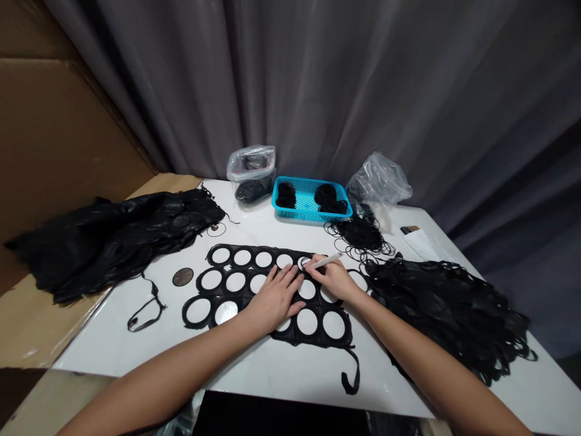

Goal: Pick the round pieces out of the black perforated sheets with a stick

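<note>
Two bare forearms [154,387] reach in from the bottom of the view, and from my remote seat I follow them to a black die-cut sheet [223,280] punched with rows of round holes, lying flat in the middle of the white worktop [113,342]. The left hand [275,297] presses on it with its fingers [284,275] spread apart, gripping nothing. The right hand [329,278] sits just beside it, fingers [313,264] closed round a white pen [329,261] whose far end slants up and to the right; its tip is hidden, so I cannot tell whether it touches the black ring [303,263] by the top row. For clean work here I would keep that flat left palm bearing down close to the pen, so the sheet cannot creep. The sheet's long axis runs across the worktop, left to right, with a narrow strap [350,375] trailing toward the camera. Beyond lie a turquoise basket [313,217] holding black coils [285,195], a tangle of black rings [361,236], clear plastic bags [252,163], and heaps of black offcuts [113,242] on both sides.
</note>
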A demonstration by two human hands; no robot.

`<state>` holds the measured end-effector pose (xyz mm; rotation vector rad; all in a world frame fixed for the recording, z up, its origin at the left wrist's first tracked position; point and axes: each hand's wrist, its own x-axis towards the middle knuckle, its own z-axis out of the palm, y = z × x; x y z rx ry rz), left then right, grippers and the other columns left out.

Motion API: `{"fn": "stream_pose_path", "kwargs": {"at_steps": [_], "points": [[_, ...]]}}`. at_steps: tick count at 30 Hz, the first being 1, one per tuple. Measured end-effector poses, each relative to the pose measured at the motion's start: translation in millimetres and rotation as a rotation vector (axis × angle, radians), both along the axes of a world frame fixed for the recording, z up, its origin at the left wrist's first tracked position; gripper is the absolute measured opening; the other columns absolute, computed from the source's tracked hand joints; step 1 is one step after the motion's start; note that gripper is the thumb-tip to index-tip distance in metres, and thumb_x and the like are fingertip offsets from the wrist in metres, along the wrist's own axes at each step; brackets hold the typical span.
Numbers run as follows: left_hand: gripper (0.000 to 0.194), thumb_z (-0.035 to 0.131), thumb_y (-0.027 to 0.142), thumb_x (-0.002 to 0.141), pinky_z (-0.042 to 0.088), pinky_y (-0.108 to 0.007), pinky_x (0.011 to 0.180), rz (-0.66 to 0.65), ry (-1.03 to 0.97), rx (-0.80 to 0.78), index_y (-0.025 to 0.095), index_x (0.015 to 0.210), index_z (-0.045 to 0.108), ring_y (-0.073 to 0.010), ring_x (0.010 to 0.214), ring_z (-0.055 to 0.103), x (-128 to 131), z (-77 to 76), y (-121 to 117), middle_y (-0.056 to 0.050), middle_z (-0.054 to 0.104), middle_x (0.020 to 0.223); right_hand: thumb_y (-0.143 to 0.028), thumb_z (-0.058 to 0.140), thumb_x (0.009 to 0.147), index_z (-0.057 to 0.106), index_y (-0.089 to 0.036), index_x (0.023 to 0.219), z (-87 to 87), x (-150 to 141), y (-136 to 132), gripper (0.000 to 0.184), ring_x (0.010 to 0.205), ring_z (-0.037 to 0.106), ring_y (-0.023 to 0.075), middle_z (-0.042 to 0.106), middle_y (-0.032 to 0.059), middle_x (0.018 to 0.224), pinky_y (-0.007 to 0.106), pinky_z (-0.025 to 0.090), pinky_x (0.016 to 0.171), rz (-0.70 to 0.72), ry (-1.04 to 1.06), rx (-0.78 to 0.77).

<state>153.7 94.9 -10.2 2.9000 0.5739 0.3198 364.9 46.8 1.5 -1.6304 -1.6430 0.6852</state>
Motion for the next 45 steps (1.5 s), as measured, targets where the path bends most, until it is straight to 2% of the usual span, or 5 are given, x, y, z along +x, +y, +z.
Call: {"fn": "stream_pose_path", "kwargs": {"at_steps": [8,12,16,25,45], "points": [[0.057,0.058,0.045,0.095,0.026,-0.055,0.118,0.001,-0.027,-0.034,0.018,0.144,0.045,-0.0323,0.145,0.034,-1,-3.8,0,-0.016,0.043,0.153,-0.014,0.045,0.094,0.060,-0.019,0.091,-2.2,-11,-6,0.016,0.089,0.057,0.0248,0.069,0.0106,0.091,0.037,0.037,0.084,0.158,-0.590,0.210],[0.057,0.061,0.043,0.094,0.027,-0.057,0.117,0.012,-0.014,-0.055,0.016,0.142,0.048,-0.0337,0.144,0.035,-1,-1.2,0,-0.017,0.045,0.151,-0.013,0.043,0.091,0.058,-0.018,0.082,12.2,31,16,0.018,0.078,0.056,0.0253,0.065,0.0115,0.079,0.036,0.034,0.075,-0.240,-0.727,0.148],[0.059,0.065,0.043,0.092,0.030,-0.057,0.116,-0.006,-0.026,-0.073,0.016,0.142,0.048,-0.0336,0.144,0.035,-3,2.1,1,-0.017,0.045,0.151,-0.023,0.050,0.087,0.055,-0.020,0.075,29.8,66,40,0.013,0.069,0.056,0.0233,0.063,0.0084,0.071,0.032,0.033,0.066,-0.531,-0.451,0.046],[0.054,0.059,0.042,0.096,0.034,-0.054,0.115,0.064,-0.070,0.019,0.015,0.141,0.047,-0.0330,0.142,0.040,-42,0.5,12,-0.020,0.045,0.150,-0.041,0.058,0.082,0.048,-0.023,0.067,12.9,-17,39,0.026,0.057,0.051,0.0152,0.053,-0.0039,0.058,0.025,0.037,0.056,-0.078,0.099,-0.092],[0.056,0.060,0.041,0.095,0.027,-0.058,0.116,0.120,0.017,-0.013,0.017,0.143,0.046,-0.0334,0.144,0.036,-42,-0.2,7,-0.016,0.042,0.153,-0.029,0.054,0.092,0.059,-0.022,0.079,2.3,-41,29,0.015,0.081,0.063,0.0178,0.068,0.0010,0.084,0.028,0.045,0.077,0.107,-0.004,0.028]]}}
